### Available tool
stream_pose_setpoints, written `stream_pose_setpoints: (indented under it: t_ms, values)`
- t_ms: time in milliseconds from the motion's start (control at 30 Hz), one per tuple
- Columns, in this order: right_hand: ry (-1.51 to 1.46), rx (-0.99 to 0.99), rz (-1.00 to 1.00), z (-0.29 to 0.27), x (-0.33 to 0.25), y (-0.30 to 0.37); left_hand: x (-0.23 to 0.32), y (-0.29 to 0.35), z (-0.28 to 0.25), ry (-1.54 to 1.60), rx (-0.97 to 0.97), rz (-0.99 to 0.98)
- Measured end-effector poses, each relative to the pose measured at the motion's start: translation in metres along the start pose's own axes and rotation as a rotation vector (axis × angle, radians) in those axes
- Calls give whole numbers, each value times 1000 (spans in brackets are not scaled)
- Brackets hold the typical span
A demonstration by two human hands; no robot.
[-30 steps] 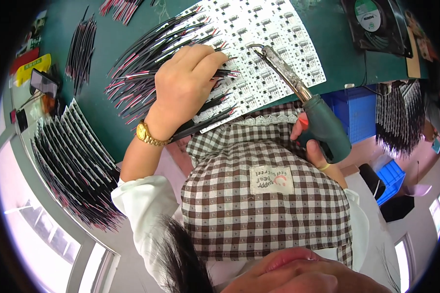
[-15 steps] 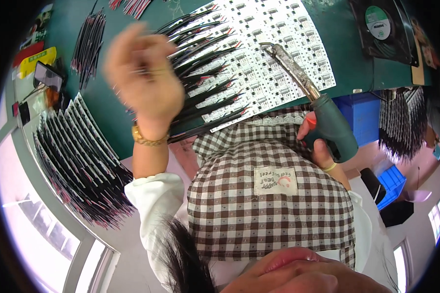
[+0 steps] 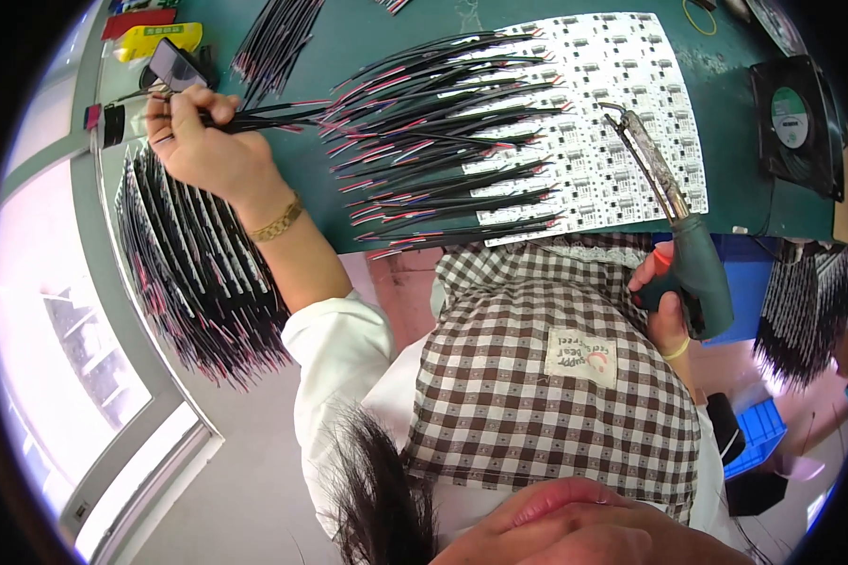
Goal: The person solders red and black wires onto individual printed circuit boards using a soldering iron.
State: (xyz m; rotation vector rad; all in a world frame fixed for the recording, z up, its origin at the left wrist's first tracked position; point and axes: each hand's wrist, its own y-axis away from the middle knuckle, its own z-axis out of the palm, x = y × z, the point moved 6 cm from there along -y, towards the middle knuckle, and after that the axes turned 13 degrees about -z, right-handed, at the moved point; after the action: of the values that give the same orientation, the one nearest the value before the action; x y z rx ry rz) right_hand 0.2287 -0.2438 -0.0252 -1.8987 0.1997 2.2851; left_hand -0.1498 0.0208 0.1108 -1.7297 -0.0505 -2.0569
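A white sheet of circuit boards (image 3: 622,151) lies flat at the near edge of the green workbench (image 3: 537,24). Black wires (image 3: 462,122) with red and white ends lie in rows across the sheet's left side, their free ends fanning out onto the bare bench toward its left edge. The left hand (image 3: 198,141), out by that edge, is closed around a small bundle of wires (image 3: 278,118), which trails back toward the rows. The right hand (image 3: 664,306), just off the near edge, grips a soldering gun (image 3: 702,273) by its dark green handle; its tip reaches over the sheet's right part, and whether it touches cannot be told.

Another wire bundle (image 3: 278,47) lies farther back toward the far left of the bench, near a dark-screened device (image 3: 179,66) and a yellow packet (image 3: 158,42). Toward the right edge stands a black fan (image 3: 796,132) with a round label.

Wired strips (image 3: 198,264) hang beyond the left edge, and more strips (image 3: 801,311) below the right front. A blue bin (image 3: 740,287) sits beneath the near edge; a blue crate (image 3: 758,438) is lower on the right. Light comes through a window (image 3: 75,367) at left, above a pale floor (image 3: 245,490).
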Motion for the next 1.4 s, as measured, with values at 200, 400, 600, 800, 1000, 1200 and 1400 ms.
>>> stream_pose_setpoints:
  t_ms: [200, 400, 600, 800, 1000, 1200, 1400]
  values:
    - [26, -6, -31, 1, -1, -1, -6, 2, -1, 48, -107, 156]
    - [-26, 30, -53, 1, 4, -1, -19, 12, 8, 198, -221, 91]
    - [-8, 21, -35, -3, 6, -2, -46, 8, 26, 178, -349, -122]
    - [-16, 3, -111, -6, 0, -7, -66, 22, 43, 0, -332, -238]
    - [-26, 8, -149, -9, -5, -8, -10, -12, 75, -118, -364, 68]
    - [-38, 72, -177, -12, -19, 2, 25, 20, 193, -524, -595, 744]
    - [0, 47, -207, -14, -23, 2, -54, 28, 238, -1025, -868, 384]
